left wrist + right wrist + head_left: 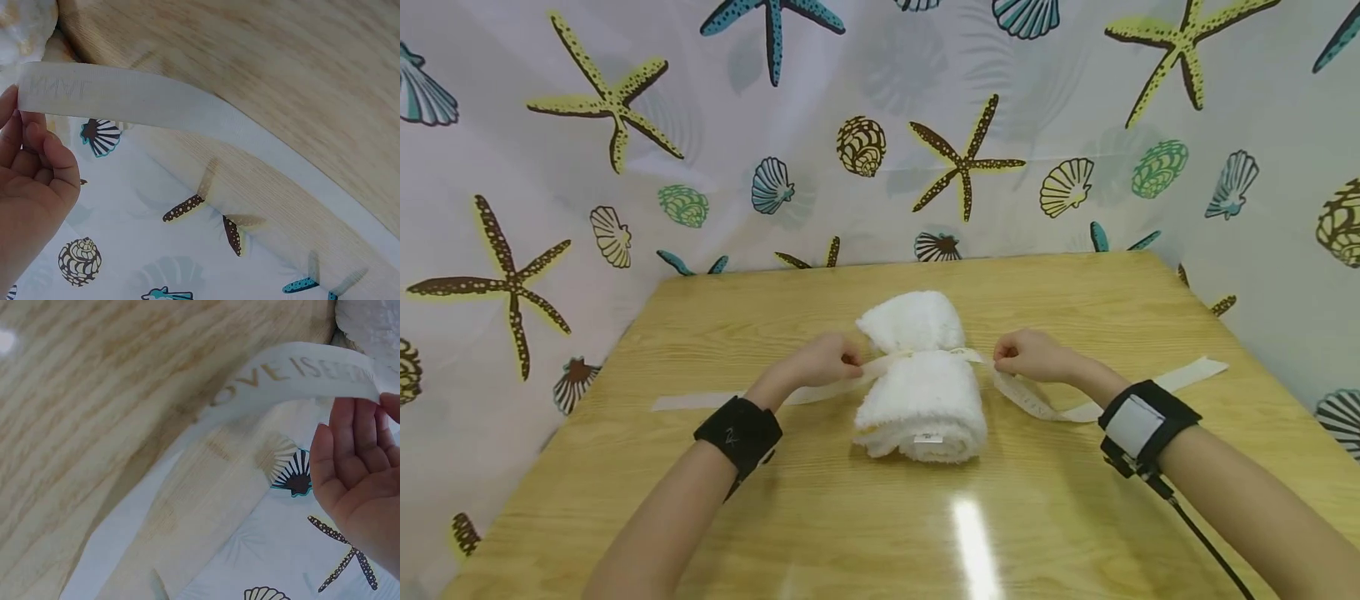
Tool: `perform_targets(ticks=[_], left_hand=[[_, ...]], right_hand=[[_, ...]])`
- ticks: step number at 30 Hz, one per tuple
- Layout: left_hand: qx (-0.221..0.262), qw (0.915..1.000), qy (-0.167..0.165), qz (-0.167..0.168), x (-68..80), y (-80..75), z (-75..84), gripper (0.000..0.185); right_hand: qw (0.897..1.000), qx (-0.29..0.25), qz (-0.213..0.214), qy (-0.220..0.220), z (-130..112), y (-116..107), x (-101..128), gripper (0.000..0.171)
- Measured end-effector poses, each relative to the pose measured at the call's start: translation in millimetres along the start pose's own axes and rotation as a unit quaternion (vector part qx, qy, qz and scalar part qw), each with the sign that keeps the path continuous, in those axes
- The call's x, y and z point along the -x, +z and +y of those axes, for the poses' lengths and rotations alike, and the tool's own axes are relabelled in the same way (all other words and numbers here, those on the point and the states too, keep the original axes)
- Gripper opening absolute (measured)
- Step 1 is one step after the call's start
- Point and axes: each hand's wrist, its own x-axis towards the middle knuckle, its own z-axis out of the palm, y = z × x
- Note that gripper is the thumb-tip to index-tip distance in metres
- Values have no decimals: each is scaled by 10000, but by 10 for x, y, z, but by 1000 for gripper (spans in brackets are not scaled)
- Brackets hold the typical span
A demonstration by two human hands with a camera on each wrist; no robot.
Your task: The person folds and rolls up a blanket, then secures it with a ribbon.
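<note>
A rolled white towel [925,396] lies on the table, cinched at its middle by a pale ribbon [831,390]. Left of the towel, my left hand [823,358] pinches one side of the ribbon between thumb and fingers. On the other side my right hand [1033,354] pinches the ribbon's other length. In the right wrist view gold lettering shows on that ribbon [269,378], which curves down from the fingertips. The left wrist view has the ribbon [144,94] running from my left hand [37,162] down along the table. Where the ribbon crosses the towel is partly hidden in its folds.
Both ribbon tails trail over the wooden table [850,525], left and right. Behind the table and at its sides hangs a white cloth [880,100] printed with starfish and shells. Each wrist wears a black strap [741,433]; a cable [1210,550] runs from the right one.
</note>
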Motion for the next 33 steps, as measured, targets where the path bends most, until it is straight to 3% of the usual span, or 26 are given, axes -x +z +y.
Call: perform_targets(ticks=[4,9,12,16,18,21,25,28,33], left_hand=[[-190,9996,-153,145,75,-33,-35,21],[-821,9946,-507,375,95,-64,-59,18],[-1128,9912,-431,537,87,-38,-86,17],[-1220,9897,-41,748,127,23,-157,15],[-1006,9929,-112,633,184,38,-197,11],[-549,9973,-482,58,297,36,-237,13],[-247,9968,-516,-551,404,48,-320,14],[-82,9971,-439,-617,502,48,-431,21],[83,9968,-667,-423,775,-106,-599,36]], right_hand=[[9994,261,208,96,-22,-55,14,12],[9973,733,62,-25,-115,-115,0,13],[9963,853,86,17,-127,-132,7,13],[9963,832,233,-4,-66,-118,44,12],[9964,765,360,29,-23,-120,82,16],[9956,684,592,227,17,-168,168,24],[9936,635,895,282,-6,-258,282,27],[9938,668,882,57,-88,-271,332,24],[9944,713,731,-271,-252,-241,369,19]])
